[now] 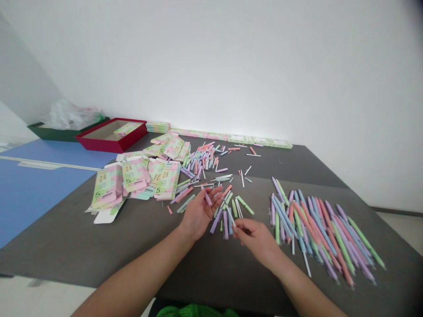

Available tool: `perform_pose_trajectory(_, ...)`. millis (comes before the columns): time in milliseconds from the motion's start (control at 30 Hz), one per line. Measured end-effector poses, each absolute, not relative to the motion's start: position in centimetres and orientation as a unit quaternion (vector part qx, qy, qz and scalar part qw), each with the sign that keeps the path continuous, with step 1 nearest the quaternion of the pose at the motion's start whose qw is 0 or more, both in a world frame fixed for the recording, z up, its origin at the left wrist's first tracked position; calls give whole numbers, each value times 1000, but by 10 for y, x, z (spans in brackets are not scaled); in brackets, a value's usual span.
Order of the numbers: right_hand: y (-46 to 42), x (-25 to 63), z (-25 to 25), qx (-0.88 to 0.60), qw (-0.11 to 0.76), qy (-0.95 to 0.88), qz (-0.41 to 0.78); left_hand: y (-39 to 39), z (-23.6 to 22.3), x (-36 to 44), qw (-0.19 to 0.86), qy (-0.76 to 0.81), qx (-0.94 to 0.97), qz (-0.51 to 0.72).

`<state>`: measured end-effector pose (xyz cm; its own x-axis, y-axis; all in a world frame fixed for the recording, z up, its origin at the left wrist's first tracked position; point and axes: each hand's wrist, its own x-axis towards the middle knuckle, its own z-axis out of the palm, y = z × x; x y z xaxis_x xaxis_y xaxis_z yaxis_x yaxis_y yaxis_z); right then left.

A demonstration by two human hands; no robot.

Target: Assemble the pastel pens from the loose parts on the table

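Note:
My left hand (pixel 198 215) holds a lilac pen (pixel 207 197) between its fingers, above the dark grey table (pixel 99 248). My right hand (pixel 256 240) pinches its fingertips on a slim white-tipped pen (pixel 230 216). Loose pastel pens (pixel 224 222) lie around both hands. To the right, a large spread of lilac, blue, green and coral pens (pixel 319 237) lies roughly side by side. Further back, more pens (pixel 201 160) lie in a jumble beside flattened pastel cardboard boxes (pixel 163 178) printed with a 5.
A red tray (pixel 110 134) holding a box stands at the far left of the table, with a green container (pixel 56 132) and a plastic bag (pixel 66 115) behind it. Boxes (pixel 228 138) line the back edge. A blue surface (pixel 36 189) adjoins the table's left side.

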<state>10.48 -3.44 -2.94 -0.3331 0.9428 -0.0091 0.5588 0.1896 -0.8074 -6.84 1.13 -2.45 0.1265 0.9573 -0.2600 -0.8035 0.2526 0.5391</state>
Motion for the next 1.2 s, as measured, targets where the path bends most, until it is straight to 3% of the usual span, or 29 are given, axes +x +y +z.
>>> perform_pose_trajectory(300,-38,99,-34,-510,227,-748,360,10,-22,-66,752,272,128,587)
perform_pose_trajectory(867,-37,100,-36,-528,205,-771,291,6,-34,-58,682,322,265,600)
perform_pose_trajectory(1200,-29,95,-24,-555,281,-739,258,-4,-37,-54,694,365,395,479)
